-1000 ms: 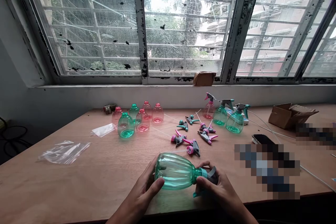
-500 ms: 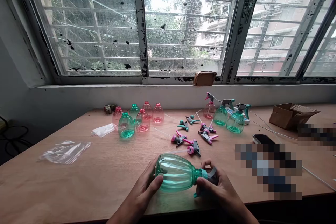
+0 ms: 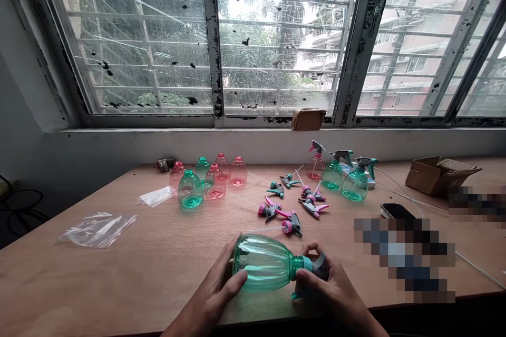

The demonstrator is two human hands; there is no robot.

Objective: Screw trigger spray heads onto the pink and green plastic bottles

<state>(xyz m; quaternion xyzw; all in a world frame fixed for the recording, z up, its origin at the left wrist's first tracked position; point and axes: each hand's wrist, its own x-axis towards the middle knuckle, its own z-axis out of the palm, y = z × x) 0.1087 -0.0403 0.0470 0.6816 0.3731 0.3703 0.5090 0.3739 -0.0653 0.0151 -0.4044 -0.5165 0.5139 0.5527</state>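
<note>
A clear green spray bottle (image 3: 264,263) lies sideways in the air above the table's front edge, its neck toward the right. My left hand (image 3: 223,279) is wrapped round the bottle's base, thumb on the near side. Around the neck and the grey-and-teal spray head (image 3: 318,266), my right hand (image 3: 330,281) is closed, with the thumb on the teal collar. The trigger shows partly below that hand. Just beyond the bottle lie several loose spray heads, among them a pink-and-grey spray head (image 3: 291,224) and a teal-and-grey spray head (image 3: 275,189).
Several bottles without heads, including a green bottle (image 3: 190,189) and a red bottle (image 3: 238,171), stand at the back left. Bottles with heads, such as a green one (image 3: 354,184), stand back right. A plastic bag (image 3: 98,229), phone (image 3: 397,210) and cardboard box (image 3: 438,176) lie on the table (image 3: 130,289).
The bottle has dipped very slightly in view, and its body has turned a little. Both hands keep the same hold on it.
</note>
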